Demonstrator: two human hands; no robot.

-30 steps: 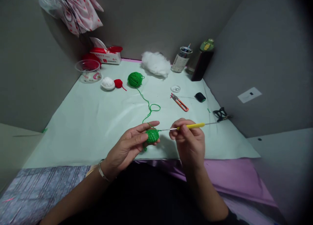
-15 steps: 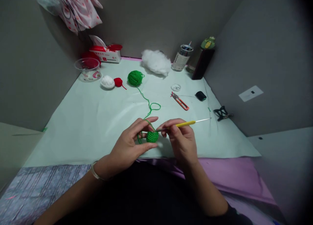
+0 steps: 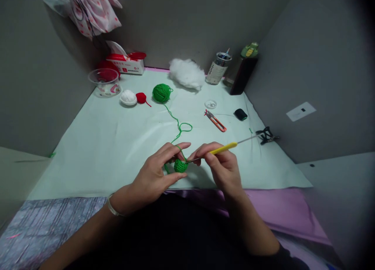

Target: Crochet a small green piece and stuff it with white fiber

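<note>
Near the table's front edge my left hand (image 3: 155, 170) grips a small round green crocheted piece (image 3: 181, 166) between thumb and fingers, with green yarn running over the index finger. My right hand (image 3: 224, 164) is closed around a crochet hook (image 3: 224, 148) with a yellow handle. The hook's thin left end meets the top right of the crocheted piece; its other metal end points to the right. From my left hand the yarn runs back, past a loose loop on the table, to a green yarn ball (image 3: 161, 93).
Orange-handled snips (image 3: 216, 120), a small white dish (image 3: 210, 104) and a black case (image 3: 240, 114) lie right of centre. Behind are white stuffing (image 3: 187, 74), a can (image 3: 218, 68) and a bottle (image 3: 244, 72). White yarn (image 3: 128, 97), red yarn (image 3: 141, 97) and a plastic tub (image 3: 107, 84) sit at left.
My right hand and the hook have shifted slightly right, and the hook's tilt is steeper. The crocheted piece has turned and moved a little left and down in my left hand.
</note>
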